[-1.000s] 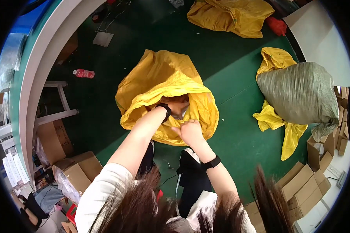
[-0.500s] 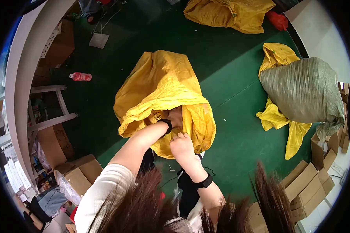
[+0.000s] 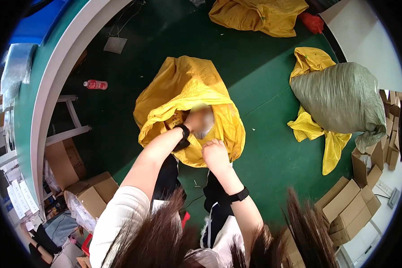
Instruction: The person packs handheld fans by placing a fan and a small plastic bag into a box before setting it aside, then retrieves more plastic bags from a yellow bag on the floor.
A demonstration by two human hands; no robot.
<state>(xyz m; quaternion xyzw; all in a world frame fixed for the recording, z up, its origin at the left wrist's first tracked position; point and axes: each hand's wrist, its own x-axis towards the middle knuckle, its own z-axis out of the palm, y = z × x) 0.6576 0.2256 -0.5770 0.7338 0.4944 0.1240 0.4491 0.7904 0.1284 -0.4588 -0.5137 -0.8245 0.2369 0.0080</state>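
A large yellow woven sack (image 3: 183, 85) stands on the green floor in front of me, its mouth turned toward me. My left hand (image 3: 193, 123) reaches through the mouth; a blurred patch covers its fingers and whatever lies beside them. Just below that patch, a pale, silvery surface shows inside the sack. At the near rim, my right hand (image 3: 215, 154) is closed with its fingers curled, gripping the yellow fabric. Both wrists wear black bands.
A stuffed grey-green sack (image 3: 339, 100) lies over yellow cloth at right. Another yellow sack (image 3: 259, 15) and a red bag (image 3: 311, 22) lie at the far side. A pink bottle (image 3: 95, 84) rests left. Cardboard boxes (image 3: 350, 210) flank me. Another person's forearm (image 3: 42, 253) shows lower left.
The sack's mouth gapes wider, and the pale surface inside now shows. My left hand has shifted slightly left and up; my right hand stays at the rim. The whole view has turned a little.
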